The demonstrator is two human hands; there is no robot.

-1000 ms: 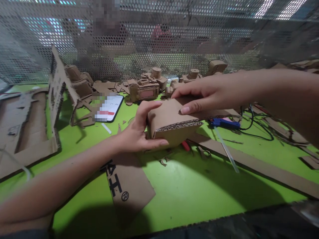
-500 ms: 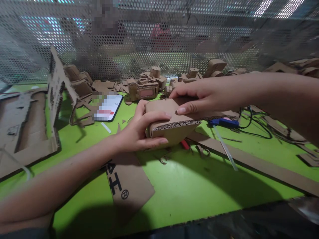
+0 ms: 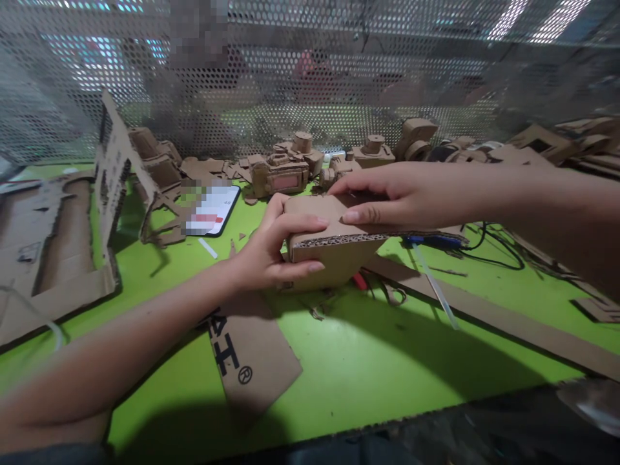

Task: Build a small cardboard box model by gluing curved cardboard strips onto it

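Observation:
A folded cardboard box [image 3: 334,261] is held above the middle of the green table. My left hand [image 3: 283,248] is closed round its left end, fingers on the top face and thumb against the front side. My right hand [image 3: 375,197] holds the box from above, its thumb lying on the top panel and its fingers reaching to the far edge, where the tips are partly hidden. The top panel's raw corrugated edge faces me and runs on to the right under my right hand. Beneath the box, a red item [image 3: 360,280] partly shows.
Several cardboard camera models [image 3: 283,174] stand at the back, before a perforated metal screen [image 3: 271,84]. Left are a phone [image 3: 213,210] and an upright cardboard sheet [image 3: 116,174]. A blue glue gun [image 3: 436,243], a glue stick [image 3: 436,290], a long cardboard strip [image 3: 498,320] and a printed piece [image 3: 261,355] lie about.
The box has tipped slightly, so more of its front side shows and less of its top. My right hand and forearm sit a little lower; both hands keep their places on it.

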